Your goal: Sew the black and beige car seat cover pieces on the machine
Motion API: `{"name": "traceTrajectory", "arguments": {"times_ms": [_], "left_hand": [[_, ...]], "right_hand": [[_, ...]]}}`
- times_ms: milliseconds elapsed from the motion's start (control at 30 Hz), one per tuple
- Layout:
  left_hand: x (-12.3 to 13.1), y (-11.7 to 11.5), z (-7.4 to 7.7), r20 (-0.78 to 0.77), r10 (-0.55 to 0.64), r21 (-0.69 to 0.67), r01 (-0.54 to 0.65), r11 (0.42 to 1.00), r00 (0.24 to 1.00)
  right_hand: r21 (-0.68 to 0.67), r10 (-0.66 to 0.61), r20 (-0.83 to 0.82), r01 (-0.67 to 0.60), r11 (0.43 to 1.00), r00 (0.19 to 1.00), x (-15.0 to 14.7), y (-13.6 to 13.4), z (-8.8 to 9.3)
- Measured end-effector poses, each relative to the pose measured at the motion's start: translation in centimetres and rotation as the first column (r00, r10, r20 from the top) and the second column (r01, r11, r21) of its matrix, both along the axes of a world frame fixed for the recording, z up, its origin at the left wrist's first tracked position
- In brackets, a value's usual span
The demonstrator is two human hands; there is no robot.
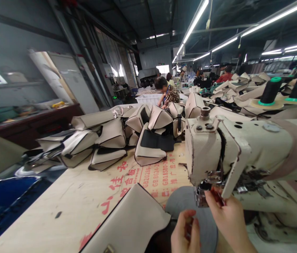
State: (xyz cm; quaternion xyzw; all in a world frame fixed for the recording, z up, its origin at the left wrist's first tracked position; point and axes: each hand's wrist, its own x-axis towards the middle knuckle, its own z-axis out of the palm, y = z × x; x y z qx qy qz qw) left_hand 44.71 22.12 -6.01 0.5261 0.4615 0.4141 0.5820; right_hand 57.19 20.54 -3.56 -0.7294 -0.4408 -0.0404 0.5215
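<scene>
My right hand (pixel 226 214) reaches up to the needle area of the cream sewing machine (pixel 208 151), its fingers pinched together beside the presser parts. A small dark reddish thing shows between those fingers, too hidden to name. Lower down, my left hand (pixel 186 233) is curled with thumb and fingertips close together; what they hold, if anything, I cannot make out. Just left of it lies a beige bag (pixel 130 218) with dark edging and a metal fitting near the bottom of the view. Behind my hands is a grey round plate (pixel 181 200) under the machine head.
A heap of beige bag pieces (pixel 111 133) with dark trim covers the far side of the plywood table (pixel 66 200). Two black thread cones (pixel 271 90) stand behind the machine. A blue-lined bin (pixel 6 200) is at left. Co-workers (pixel 171 95) sit farther back.
</scene>
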Motion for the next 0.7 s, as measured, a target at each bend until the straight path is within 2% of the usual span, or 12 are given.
{"name": "traceTrajectory", "arguments": {"times_ms": [267,467,700], "left_hand": [[-0.15,-0.12,-0.37,-0.018,-0.021,0.034,0.021,0.999,1.000],[-0.37,-0.10,-0.63,-0.040,-0.035,0.027,0.036,0.999,0.999],[-0.49,-0.18,-0.39,-0.041,-0.048,0.019,0.049,0.999,0.998]], "right_hand": [[-0.033,-0.034,0.055,0.035,0.999,0.998,-0.34,0.18,0.41],[0.003,-0.046,0.135,0.046,0.999,0.990,0.06,0.08,0.07],[-0.025,-0.054,0.212,0.060,0.998,0.976,0.24,0.05,0.07]]}}
